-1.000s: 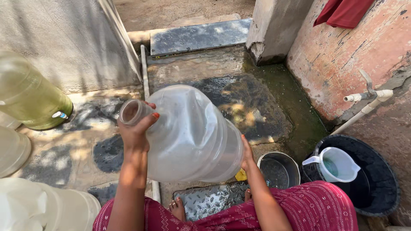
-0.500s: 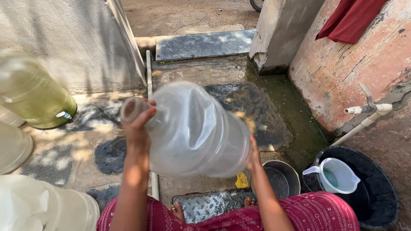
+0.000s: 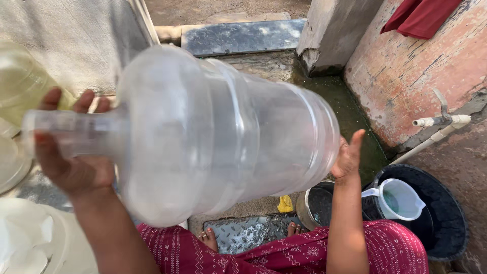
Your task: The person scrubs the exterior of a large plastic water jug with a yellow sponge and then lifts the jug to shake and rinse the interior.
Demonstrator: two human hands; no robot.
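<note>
Big clear water jug [image 3: 223, 132] held up sideways in the air, close to the camera, neck pointing left. Left hand [image 3: 71, 152] fingers clenched round the neck; right hand [image 3: 347, 157] flat against the base, fingers spread, propping not gripping. Jug looks empty inside, maybe a film of water, hard to tell through the plastic. Judging: rinse/shake stage, jug not set down, not at the tap [image 3: 439, 121]. Below: steel pot [image 3: 314, 205], white mug [image 3: 401, 198] w/ water sitting in black tub [image 3: 446, 223], yellow scrap [image 3: 285, 204] on wet floor [image 3: 350, 111]. Another yellowish jug [image 3: 20, 86] at far left, more pale containers [image 3: 35, 243] bottom left, untouched.
</note>
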